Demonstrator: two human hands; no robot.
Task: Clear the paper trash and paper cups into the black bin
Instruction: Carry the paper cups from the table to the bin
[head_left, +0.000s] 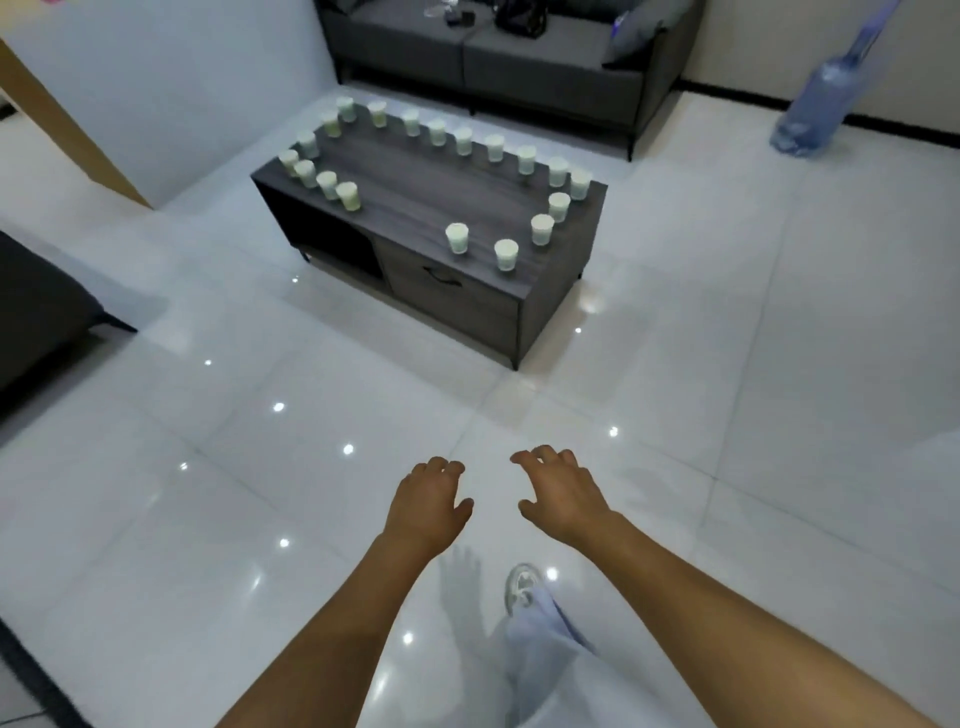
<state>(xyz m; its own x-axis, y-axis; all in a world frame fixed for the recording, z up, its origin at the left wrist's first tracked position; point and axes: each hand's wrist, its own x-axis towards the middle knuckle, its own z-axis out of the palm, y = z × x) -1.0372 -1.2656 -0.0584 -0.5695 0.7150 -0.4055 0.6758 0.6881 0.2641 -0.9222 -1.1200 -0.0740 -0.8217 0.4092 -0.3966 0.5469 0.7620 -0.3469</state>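
Several pale paper cups (457, 238) stand upright in a ring around the top of a low grey wooden table (431, 192) in the middle of the room. My left hand (428, 501) and my right hand (558, 488) are stretched out in front of me over the white floor, well short of the table. Both hold nothing, their fingers loosely curled and hanging down. No black bin and no loose paper trash show in the head view.
A dark grey sofa (519, 57) with a black bag stands behind the table. A large blue water bottle (815, 104) is at the far right wall. A dark seat edge (47, 306) is at the left. Glossy white tiles (260, 467) cover the floor.
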